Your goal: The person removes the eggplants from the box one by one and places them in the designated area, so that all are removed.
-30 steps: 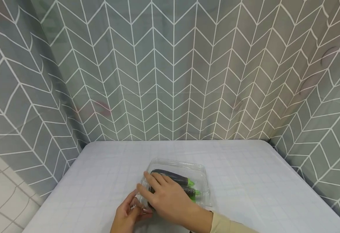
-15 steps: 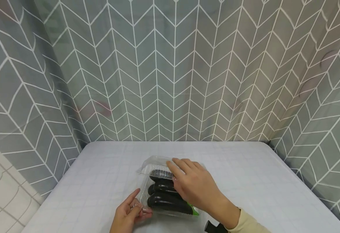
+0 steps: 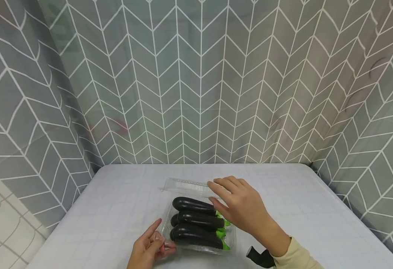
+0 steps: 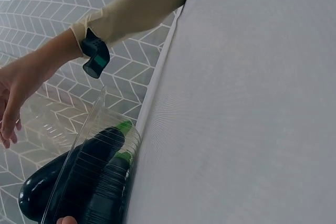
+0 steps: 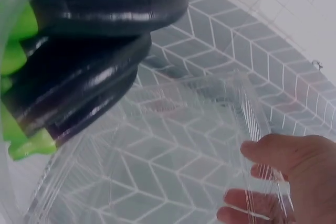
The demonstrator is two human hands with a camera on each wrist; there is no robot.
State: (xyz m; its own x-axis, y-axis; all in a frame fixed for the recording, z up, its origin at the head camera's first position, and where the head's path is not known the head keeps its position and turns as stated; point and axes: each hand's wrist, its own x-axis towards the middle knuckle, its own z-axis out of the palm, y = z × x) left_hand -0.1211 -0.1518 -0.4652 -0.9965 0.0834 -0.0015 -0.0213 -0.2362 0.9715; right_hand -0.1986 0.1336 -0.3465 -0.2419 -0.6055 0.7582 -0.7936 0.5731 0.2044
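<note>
A clear plastic clamshell container [image 3: 201, 248] holds several dark eggplants [image 3: 196, 236] with green stem ends pointing right. My left hand [image 3: 148, 244] pinches the container's near left corner; in the left wrist view only a fingertip [image 4: 66, 220] shows at the bottom edge. The hinged lid [image 3: 186, 186] stands raised at the far side. With thumb and fingers on either side of the lid's edge, my right hand [image 3: 240, 203] holds it, as the right wrist view shows. The eggplants [image 5: 110, 9] also appear there, beside the see-through lid [image 5: 157, 166].
A white cloth [image 3: 115, 201] covers the table [image 3: 283, 194]. Patterned grey curtains [image 3: 199, 82] hang behind and at both sides. A black wrist device [image 3: 261, 257] sits by the right sleeve, and white tiles [image 3: 4, 220] show at the left.
The right hand has moved right and away, lifting the lid up and back off the eggplants, which are now uncovered. The left hand has stayed at the container's corner.
</note>
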